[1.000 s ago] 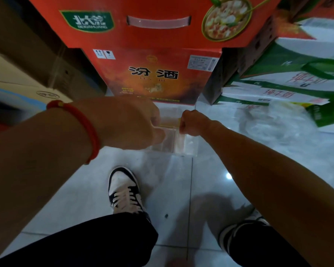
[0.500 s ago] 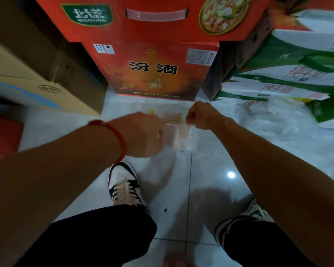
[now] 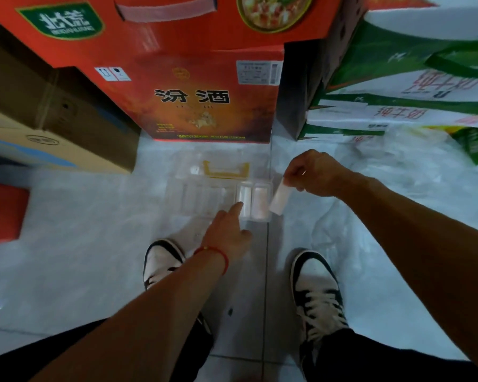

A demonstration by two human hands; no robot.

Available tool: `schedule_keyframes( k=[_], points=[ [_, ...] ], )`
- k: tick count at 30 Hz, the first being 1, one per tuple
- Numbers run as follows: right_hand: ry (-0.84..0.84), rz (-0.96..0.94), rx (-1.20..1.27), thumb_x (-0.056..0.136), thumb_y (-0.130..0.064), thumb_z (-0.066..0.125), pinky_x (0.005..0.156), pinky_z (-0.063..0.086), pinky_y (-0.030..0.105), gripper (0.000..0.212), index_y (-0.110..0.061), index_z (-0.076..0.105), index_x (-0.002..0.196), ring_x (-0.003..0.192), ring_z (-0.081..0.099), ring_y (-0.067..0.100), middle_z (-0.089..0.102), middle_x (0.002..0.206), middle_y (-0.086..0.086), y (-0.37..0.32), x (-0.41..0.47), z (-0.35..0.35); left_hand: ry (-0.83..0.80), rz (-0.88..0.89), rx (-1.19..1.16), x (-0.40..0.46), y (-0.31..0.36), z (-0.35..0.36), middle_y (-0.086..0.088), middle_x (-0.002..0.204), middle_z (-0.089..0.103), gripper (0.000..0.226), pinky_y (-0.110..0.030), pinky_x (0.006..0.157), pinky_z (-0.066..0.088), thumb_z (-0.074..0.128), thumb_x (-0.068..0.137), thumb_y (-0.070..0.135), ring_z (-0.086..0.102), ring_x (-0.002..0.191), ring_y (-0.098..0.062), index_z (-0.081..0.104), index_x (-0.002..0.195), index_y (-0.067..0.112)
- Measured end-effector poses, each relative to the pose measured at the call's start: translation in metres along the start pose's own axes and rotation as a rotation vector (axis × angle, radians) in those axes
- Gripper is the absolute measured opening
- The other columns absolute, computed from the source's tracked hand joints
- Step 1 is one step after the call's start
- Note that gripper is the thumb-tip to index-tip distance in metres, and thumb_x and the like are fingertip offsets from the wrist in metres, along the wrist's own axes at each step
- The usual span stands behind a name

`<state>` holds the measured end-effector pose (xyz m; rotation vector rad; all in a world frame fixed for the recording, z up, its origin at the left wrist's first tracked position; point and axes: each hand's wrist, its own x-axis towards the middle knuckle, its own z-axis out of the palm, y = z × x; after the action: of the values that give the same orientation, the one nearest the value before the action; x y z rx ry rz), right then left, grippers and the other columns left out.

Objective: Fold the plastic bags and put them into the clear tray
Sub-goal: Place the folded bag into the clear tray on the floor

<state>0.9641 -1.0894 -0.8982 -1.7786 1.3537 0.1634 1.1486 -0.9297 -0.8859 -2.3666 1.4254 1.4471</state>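
A clear tray (image 3: pixel 202 199) with a yellow handle lies on the floor tiles in front of a red carton. Two folded white plastic bags (image 3: pixel 253 201) stand side by side in its right compartments. My right hand (image 3: pixel 312 172) pinches another folded white bag (image 3: pixel 279 199), which hangs just right of the tray's right edge. My left hand (image 3: pixel 228 232) reaches toward the tray with a straight finger pointing at the left one of the two folded bags. Loose clear plastic bags (image 3: pixel 403 164) lie crumpled on the floor at the right.
A red carton (image 3: pixel 204 106) stands right behind the tray. Brown cardboard boxes (image 3: pixel 53 125) sit at the left, green-and-white bags (image 3: pixel 398 92) at the right. My two shoes (image 3: pixel 315 285) stand on the tiles below the tray.
My hands have parted. The right hand has lifted away to the right with a folded bag, and the left hand has pulled back below the tray with a finger out.
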Motion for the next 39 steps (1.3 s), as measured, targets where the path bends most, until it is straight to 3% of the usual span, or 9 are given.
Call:
schedule_keyframes(
  k=[6,12,17,22,27,30,35,37,39],
  points=[
    [-0.164,-0.194,-0.254,0.094,-0.025,0.075,0.065,0.045,0.016,0.005,-0.025,0.071,0.093,0.079,0.062,0.009,0.063,0.092,-0.008,-0.021,0.009,-0.005,0.087,0.007,0.085,0.010,-0.006,0.020,-0.012,0.143,0.033,0.076,-0.046,0.104,0.046,0.057,0.094,0.023,0.050,0.128,-0.036,0.018,0.160,0.024],
    [-0.232,-0.325,-0.385,0.096,-0.030,0.073,0.067,0.039,0.013,0.005,-0.031,0.068,0.096,0.078,0.056,-0.002,0.056,0.087,-0.021,-0.030,0.004,-0.017,0.144,-0.037,-0.078,0.014,-0.003,0.027,-0.012,0.136,0.035,0.072,-0.037,0.103,0.045,0.057,0.094,0.021,0.052,0.123,-0.035,0.026,0.159,0.025],
    [-0.216,-0.335,-0.365,0.097,-0.029,0.072,0.070,0.041,0.015,0.011,-0.021,0.073,0.105,0.089,0.061,0.010,0.065,0.100,-0.008,-0.023,0.004,-0.021,0.165,-0.094,-0.216,0.016,0.000,0.031,-0.010,0.141,0.034,0.067,-0.031,0.107,0.038,0.056,0.096,0.020,0.048,0.128,-0.030,0.032,0.158,0.027],
    [-0.207,-0.402,-0.384,0.098,-0.030,0.070,0.069,0.036,0.012,0.009,-0.025,0.071,0.105,0.088,0.057,0.007,0.065,0.108,-0.006,-0.026,0.015,-0.005,0.221,-0.116,-0.195,0.021,0.001,0.037,-0.009,0.143,0.034,0.064,-0.033,0.108,0.039,0.052,0.097,0.015,0.050,0.127,-0.030,0.034,0.157,0.028],
    [-0.347,-0.589,-0.374,0.098,-0.025,0.070,0.073,0.030,-0.003,0.005,-0.027,0.069,0.102,0.084,0.046,-0.030,0.064,0.133,-0.010,-0.036,0.031,0.019,0.285,-0.167,-0.246,0.024,0.007,0.045,-0.009,0.140,0.039,0.061,-0.037,0.105,0.042,0.050,0.097,0.016,0.052,0.125,-0.030,0.039,0.154,0.033],
    [-0.420,-0.614,-0.427,0.101,-0.027,0.066,0.077,0.028,0.005,0.004,-0.029,0.065,0.104,0.081,0.035,-0.040,0.056,0.145,-0.016,-0.040,0.039,0.034,0.322,-0.174,-0.303,0.024,0.004,0.049,-0.007,0.131,0.043,0.062,-0.035,0.102,0.043,0.051,0.095,0.012,0.054,0.118,-0.029,0.043,0.152,0.035],
    [-0.431,-0.614,-0.483,0.102,-0.033,0.063,0.072,0.030,-0.001,0.007,-0.030,0.064,0.108,0.083,0.039,-0.035,0.065,0.132,-0.013,-0.040,0.046,0.036,0.342,-0.151,-0.405,0.025,-0.004,0.055,-0.004,0.124,0.043,0.063,-0.025,0.092,0.042,0.053,0.093,0.009,0.055,0.108,-0.022,0.046,0.150,0.036],
    [-0.441,-0.609,-0.510,0.103,-0.034,0.061,0.077,0.031,0.004,0.005,-0.032,0.062,0.108,0.086,0.042,-0.033,0.062,0.137,-0.016,-0.037,0.044,0.038,0.348,-0.129,-0.425,0.026,-0.007,0.056,0.000,0.119,0.041,0.063,-0.016,0.085,0.041,0.053,0.093,0.009,0.050,0.100,-0.014,0.046,0.150,0.035],
    [-0.440,-0.612,-0.522,0.103,-0.036,0.059,0.094,0.040,0.020,0.005,-0.033,0.060,0.107,0.098,0.053,-0.015,0.063,0.137,-0.015,-0.034,0.042,0.040,0.356,-0.106,-0.441,0.027,-0.010,0.058,0.003,0.116,0.039,0.063,-0.004,0.073,0.035,0.053,0.093,0.007,0.045,0.093,-0.008,0.046,0.150,0.034]
  ],
)
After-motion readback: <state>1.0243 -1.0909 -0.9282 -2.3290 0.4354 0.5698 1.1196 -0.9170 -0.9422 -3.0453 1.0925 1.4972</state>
